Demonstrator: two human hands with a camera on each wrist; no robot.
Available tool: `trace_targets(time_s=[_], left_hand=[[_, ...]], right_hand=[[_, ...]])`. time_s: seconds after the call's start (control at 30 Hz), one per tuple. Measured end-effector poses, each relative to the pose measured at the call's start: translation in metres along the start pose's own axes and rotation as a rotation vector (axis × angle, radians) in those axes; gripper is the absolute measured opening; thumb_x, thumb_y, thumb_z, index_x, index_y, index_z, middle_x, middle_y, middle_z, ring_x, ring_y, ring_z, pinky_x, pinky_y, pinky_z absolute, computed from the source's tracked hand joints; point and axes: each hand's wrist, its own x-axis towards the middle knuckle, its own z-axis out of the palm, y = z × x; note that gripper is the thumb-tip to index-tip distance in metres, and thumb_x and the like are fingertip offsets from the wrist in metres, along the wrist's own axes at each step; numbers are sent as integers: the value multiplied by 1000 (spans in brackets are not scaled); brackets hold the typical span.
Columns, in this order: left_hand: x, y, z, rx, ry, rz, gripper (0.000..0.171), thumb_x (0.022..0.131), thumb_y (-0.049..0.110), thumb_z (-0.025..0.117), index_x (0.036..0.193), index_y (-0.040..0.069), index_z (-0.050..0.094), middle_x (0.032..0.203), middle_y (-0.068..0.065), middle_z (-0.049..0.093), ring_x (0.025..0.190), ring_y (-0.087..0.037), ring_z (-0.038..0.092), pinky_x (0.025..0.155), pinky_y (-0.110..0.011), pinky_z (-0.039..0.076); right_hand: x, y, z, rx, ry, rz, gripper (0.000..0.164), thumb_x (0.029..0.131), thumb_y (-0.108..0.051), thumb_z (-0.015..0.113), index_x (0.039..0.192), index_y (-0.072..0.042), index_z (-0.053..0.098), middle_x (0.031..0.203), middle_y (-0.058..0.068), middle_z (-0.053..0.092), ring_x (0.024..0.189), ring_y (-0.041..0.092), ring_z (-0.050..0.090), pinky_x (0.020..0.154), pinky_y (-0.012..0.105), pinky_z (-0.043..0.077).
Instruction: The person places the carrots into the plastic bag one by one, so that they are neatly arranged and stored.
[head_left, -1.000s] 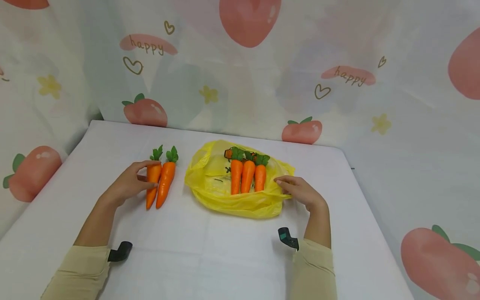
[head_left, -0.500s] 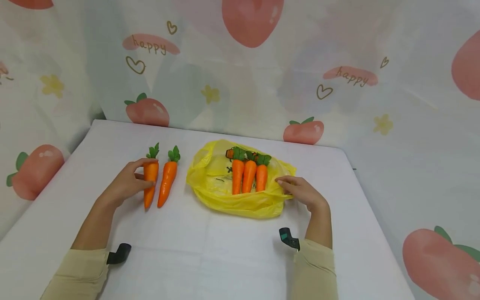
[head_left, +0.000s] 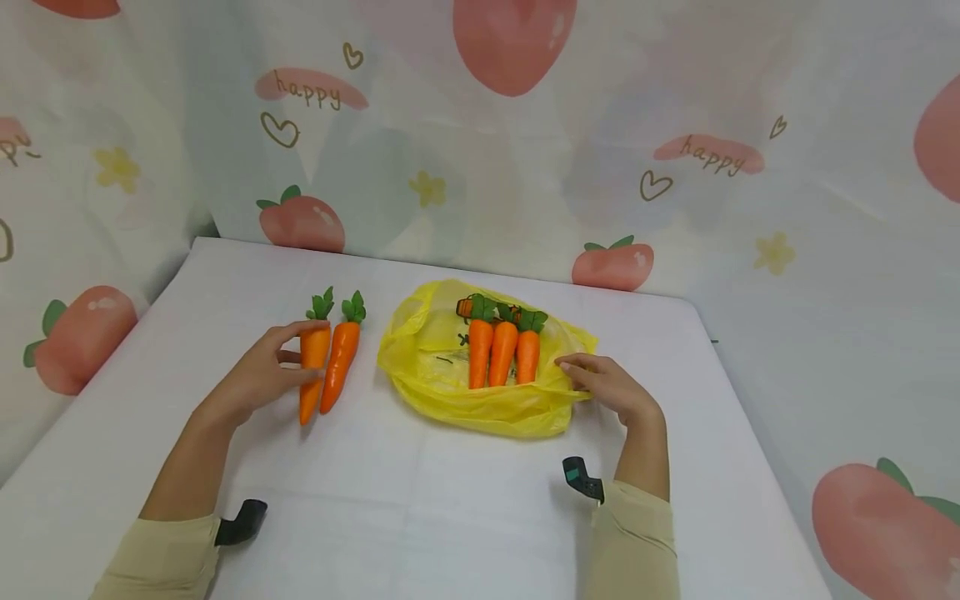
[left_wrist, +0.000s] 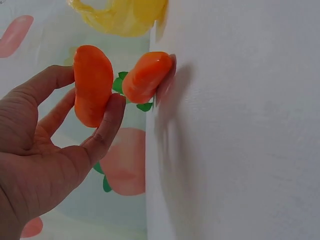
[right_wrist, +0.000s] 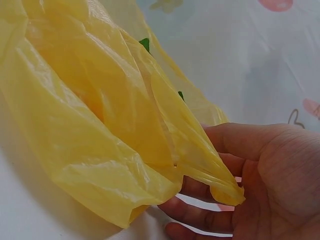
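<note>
My left hand (head_left: 258,371) pinches an orange carrot (head_left: 314,346) with a green leafy top, thumb on one side and fingers on the other. In the left wrist view this carrot (left_wrist: 93,85) hangs above the white tabletop. Just right of it a second carrot (head_left: 342,362) lies on the table. A yellow plastic bag (head_left: 420,392) lies with its mouth spread, and three carrots (head_left: 503,350) rest side by side in it. My right hand (head_left: 611,385) holds the bag's right edge; in the right wrist view the yellow film (right_wrist: 200,160) runs between thumb and fingers.
A white cloth covers the table (head_left: 405,517). Fruit-printed curtains (head_left: 510,183) stand behind and at both sides. Black wrist cameras (head_left: 242,523) sit at both sleeve cuffs.
My left hand has picked up the left carrot, shifting it left away from its neighbour and then back right beside it. The right hand stays at the bag's edge.
</note>
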Motion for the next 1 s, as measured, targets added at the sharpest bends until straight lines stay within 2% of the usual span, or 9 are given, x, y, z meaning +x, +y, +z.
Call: trace_targets(time_s=[0.33,0.7,1.0], left_hand=[[-18,7,7,-19,-5,-17,68,95,21,77,156,23,47,160,-23,25,132,-48,43,96,-60,51],[-33,11,14,-46,-23,21,68,95,22,78,155,25,47,160,-19,26,131,-45,45,95,-58,52],[-43,11,25,-75,-32,33,68,94,20,79,154,25,48,158,-17,28,129,-43,46,93,-50,55]], right_hand=[[4,-1,2,17,-4,4,48,108,-38,54,142,-5,61,124,13,59,110,31,53,97,42,44],[1,1,0,16,-1,3,47,109,-37,53,143,-4,60,124,13,59,107,30,53,96,41,45],[0,-1,1,14,-5,5,48,109,-38,53,144,-5,60,127,13,59,109,30,54,98,43,44]])
